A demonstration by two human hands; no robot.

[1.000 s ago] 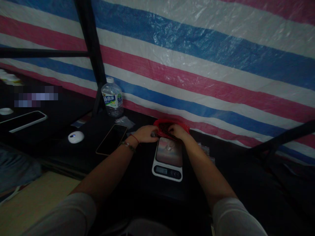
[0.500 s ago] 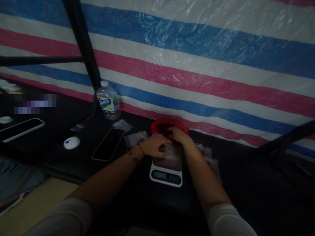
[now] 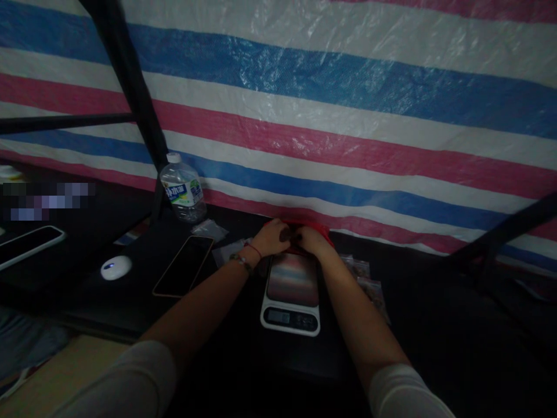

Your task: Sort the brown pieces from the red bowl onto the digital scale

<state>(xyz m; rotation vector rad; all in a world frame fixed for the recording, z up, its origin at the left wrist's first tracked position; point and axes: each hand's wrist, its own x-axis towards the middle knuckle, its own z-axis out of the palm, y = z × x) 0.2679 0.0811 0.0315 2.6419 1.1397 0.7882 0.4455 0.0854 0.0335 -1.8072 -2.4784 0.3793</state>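
Both my hands meet at the mouth of a red plastic bag (image 3: 324, 233) at the back of the dark table, just behind a white kitchen scale (image 3: 291, 302) whose platform is bare. My left hand (image 3: 270, 238) is curled, pinching a small dark-filled packet (image 3: 286, 235) at its fingertips. Touching that same spot from the right, my right hand (image 3: 312, 241) has its fingers bent and closed; what they hold is hidden. A bracelet and a red string circle my left wrist.
A water bottle (image 3: 181, 188) stands back left by a black pole (image 3: 130, 98). A dark phone (image 3: 183, 266), a white puck-like device (image 3: 115, 267) and another phone (image 3: 28, 245) lie to the left. Small clear bags (image 3: 368, 281) lie right of the scale. A striped tarp hangs behind.
My left hand came over the scale, took the small packet off its platform and carried it back to the red bag. The scale platform now stands bare. The view has tilted down.
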